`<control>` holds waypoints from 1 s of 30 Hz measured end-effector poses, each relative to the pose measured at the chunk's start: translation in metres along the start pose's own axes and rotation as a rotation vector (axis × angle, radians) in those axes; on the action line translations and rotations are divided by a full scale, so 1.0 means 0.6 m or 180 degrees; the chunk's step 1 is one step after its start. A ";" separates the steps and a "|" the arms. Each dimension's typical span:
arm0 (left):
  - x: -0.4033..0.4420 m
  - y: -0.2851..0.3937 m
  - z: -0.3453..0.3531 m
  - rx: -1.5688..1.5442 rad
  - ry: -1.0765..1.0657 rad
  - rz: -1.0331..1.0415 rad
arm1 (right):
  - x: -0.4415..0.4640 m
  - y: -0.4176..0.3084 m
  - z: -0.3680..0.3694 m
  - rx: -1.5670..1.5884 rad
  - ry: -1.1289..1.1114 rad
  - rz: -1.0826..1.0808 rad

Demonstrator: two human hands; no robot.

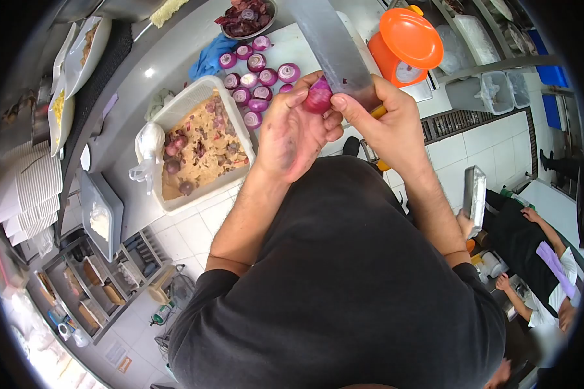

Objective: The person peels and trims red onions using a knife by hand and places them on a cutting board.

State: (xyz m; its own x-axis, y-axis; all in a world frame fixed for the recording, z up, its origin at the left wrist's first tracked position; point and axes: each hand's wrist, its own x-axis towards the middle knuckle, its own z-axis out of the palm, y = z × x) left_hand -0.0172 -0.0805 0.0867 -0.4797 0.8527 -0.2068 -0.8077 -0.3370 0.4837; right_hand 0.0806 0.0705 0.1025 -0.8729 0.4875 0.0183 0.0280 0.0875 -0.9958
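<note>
Many white plates (pixel 29 188) sit stacked at the far left. Next, a white crate (pixel 243 123) holds whole onions (pixel 175 144) and loose skins. Purple onions with cut ends (pixel 256 63) cluster on a white cutting board (pixel 297 47), near a metal bowl (pixel 272 21) of dark red peelings. The left hand (pixel 293 133), palm up with fingers curled, holds a red onion (pixel 318 98). The right hand (pixel 388 120) grips a broad cleaver (pixel 331 52), its thumb against that onion. Further right are an orange scale (pixel 384 58) and another person (pixel 532 246).
</note>
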 end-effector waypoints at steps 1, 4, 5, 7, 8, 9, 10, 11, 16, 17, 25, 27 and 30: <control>0.000 0.001 0.000 -0.0053 -0.0020 -0.0011 | 0.001 -0.001 0.000 -0.0060 0.0041 -0.0075; 0.001 0.002 -0.005 -0.0199 -0.0078 -0.0041 | 0.000 -0.004 -0.001 -0.0456 0.0201 -0.0265; 0.001 0.003 -0.010 -0.0245 -0.0081 -0.0047 | 0.000 -0.003 -0.001 -0.0600 0.0258 -0.0393; 0.000 0.006 -0.013 -0.0308 -0.0038 -0.0066 | 0.001 0.002 -0.002 -0.0887 0.0371 -0.0654; -0.001 0.008 -0.010 -0.0328 0.0009 -0.0081 | 0.000 0.005 -0.004 -0.0991 0.0346 -0.0697; -0.002 0.009 -0.008 -0.0345 0.0055 -0.0095 | -0.002 0.010 -0.006 -0.1095 0.0322 -0.0742; -0.003 0.009 -0.006 -0.0365 0.0100 -0.0079 | -0.003 0.013 -0.007 -0.1195 0.0298 -0.0786; -0.004 0.008 -0.003 -0.0384 0.0148 -0.0062 | -0.003 0.017 -0.003 -0.0986 0.0333 -0.0786; -0.002 0.003 0.009 -0.0498 0.0393 0.0076 | -0.005 0.027 0.005 -0.0562 0.0337 -0.0794; -0.001 0.002 0.011 -0.0460 0.0433 0.0111 | -0.006 0.024 0.004 -0.0624 0.0326 -0.0810; 0.002 -0.006 0.018 -0.0308 0.0693 0.0149 | -0.003 0.030 -0.007 -0.0364 0.0127 -0.0546; 0.002 -0.006 0.007 -0.0389 0.0480 0.0082 | -0.004 0.024 -0.021 -0.0655 0.0054 -0.0650; 0.004 -0.005 0.006 -0.0625 0.0441 -0.0037 | -0.006 0.022 -0.024 -0.0794 0.0029 -0.0615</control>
State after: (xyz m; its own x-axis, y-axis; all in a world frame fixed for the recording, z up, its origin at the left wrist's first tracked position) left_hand -0.0150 -0.0760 0.0877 -0.5013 0.7987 -0.3327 -0.8582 -0.4101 0.3086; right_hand 0.0911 0.0826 0.0909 -0.8693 0.4488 0.2071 -0.0184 0.3893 -0.9209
